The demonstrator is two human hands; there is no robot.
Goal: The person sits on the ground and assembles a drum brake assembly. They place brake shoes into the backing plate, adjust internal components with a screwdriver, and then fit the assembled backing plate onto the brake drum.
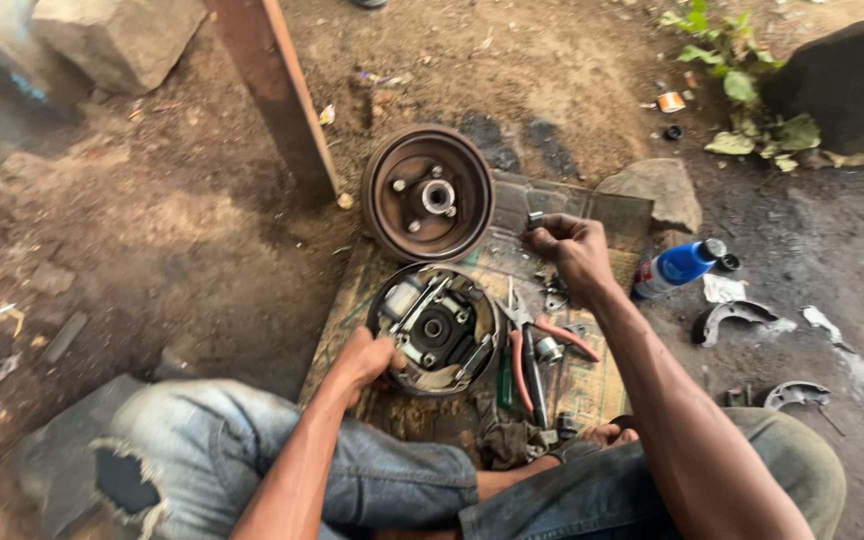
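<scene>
A round brake backing plate (pixel 439 328) with shoes and springs lies on a flat piece of cardboard (pixel 592 210) on the ground. My left hand (pixel 364 360) grips its lower left rim. A rusty brake drum (pixel 428 193) leans upright behind it. My right hand (pixel 570 248) reaches to the far side of the cardboard, right of the drum, fingers pinched on a small metal part (pixel 535 218).
Red-handled pliers (pixel 537 345) and small loose parts lie right of the plate. A blue bottle (pixel 679 265) and worn brake shoes (pixel 734 318) lie on the dirt at right. A rusty post (pixel 277 90), rocks and plants stand farther back. My knees in jeans fill the bottom.
</scene>
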